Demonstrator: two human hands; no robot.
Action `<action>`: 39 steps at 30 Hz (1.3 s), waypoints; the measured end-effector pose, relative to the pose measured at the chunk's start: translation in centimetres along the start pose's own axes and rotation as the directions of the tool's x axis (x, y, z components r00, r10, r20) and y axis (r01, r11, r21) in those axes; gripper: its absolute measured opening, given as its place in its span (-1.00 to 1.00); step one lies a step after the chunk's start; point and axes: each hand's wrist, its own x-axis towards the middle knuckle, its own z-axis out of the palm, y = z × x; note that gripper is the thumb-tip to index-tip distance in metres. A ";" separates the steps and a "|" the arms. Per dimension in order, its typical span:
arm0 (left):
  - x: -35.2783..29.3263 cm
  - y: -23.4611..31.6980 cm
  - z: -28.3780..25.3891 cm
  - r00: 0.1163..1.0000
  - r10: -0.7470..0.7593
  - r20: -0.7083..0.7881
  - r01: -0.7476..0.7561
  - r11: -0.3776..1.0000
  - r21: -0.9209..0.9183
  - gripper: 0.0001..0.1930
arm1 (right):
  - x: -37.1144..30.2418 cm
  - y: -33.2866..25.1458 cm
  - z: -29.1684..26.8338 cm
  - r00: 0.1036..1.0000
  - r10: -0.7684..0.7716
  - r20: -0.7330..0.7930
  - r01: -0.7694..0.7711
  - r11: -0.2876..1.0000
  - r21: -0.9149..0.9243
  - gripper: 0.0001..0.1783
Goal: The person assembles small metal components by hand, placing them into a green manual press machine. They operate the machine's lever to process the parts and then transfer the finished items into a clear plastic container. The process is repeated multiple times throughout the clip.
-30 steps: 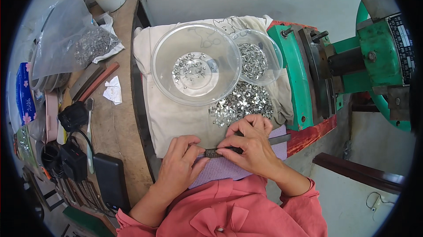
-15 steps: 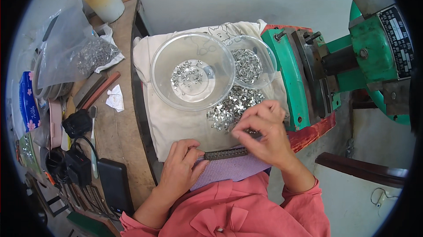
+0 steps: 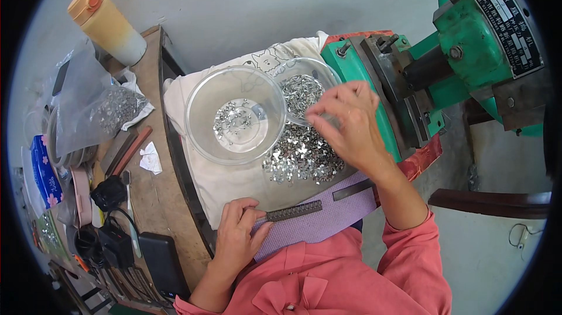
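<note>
1) dark slotted bar [image 3: 294, 211] is laid along the far edge of the purple mat [image 3: 310, 230], in front of the person; small bits are seated in a row along it
2) bar's left end is pinched between thumb and fingers by the left hand [image 3: 237, 230]; its right end is left unheld
3) right hand [image 3: 350, 128] is raised over the small clear tub [image 3: 325, 74] and the heap of shiny metal pieces [image 3: 301, 157]; thumb and forefinger are brought near each other, other fingers curled; fingertips blurred, so whether anything is pinched cannot be told
4) small tub is part filled with slim metal parts; fewer bits are scattered on the floor of the large clear tub [image 3: 196, 117], set just left of it
5) tubs and heap are supported on a beige cloth [image 3: 202, 189]; a flat metal strip [image 3: 353, 190] is laid on the mat, apart from the bar's right end
6) green press [image 3: 468, 34] is stood to the right; wooden table [image 3: 161, 204] to the left
</note>
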 end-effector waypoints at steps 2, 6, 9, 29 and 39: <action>0.0 0.0 0.0 1.000 -0.011 0.006 0.011 1.000 -0.002 -0.70 | -1.4 -0.6 -0.5 0.996 0.017 0.087 -0.026 0.994 0.109 -0.92; -0.2 -0.1 -0.1 1.000 -0.008 -0.026 0.007 0.997 -0.072 -0.72 | -4.3 -0.4 -0.8 0.972 0.036 0.233 -0.129 0.908 0.400 -0.94; -0.9 0.3 -0.6 0.994 -0.012 -0.109 -0.015 0.970 -0.244 -0.79 | -6.4 -0.7 -0.3 0.945 -0.063 0.321 -0.070 0.919 0.388 -0.92; -2.0 8.1 -5.5 0.713 0.692 0.109 0.021 0.134 -0.991 -0.69 | -8.9 -3.9 3.5 0.929 -0.169 0.329 0.043 0.933 0.358 -0.83; -2.6 7.8 -4.0 0.771 0.606 0.197 0.038 0.265 -0.963 -0.69 | -9.0 -3.7 3.6 0.927 -0.155 0.342 0.010 0.920 0.391 -0.87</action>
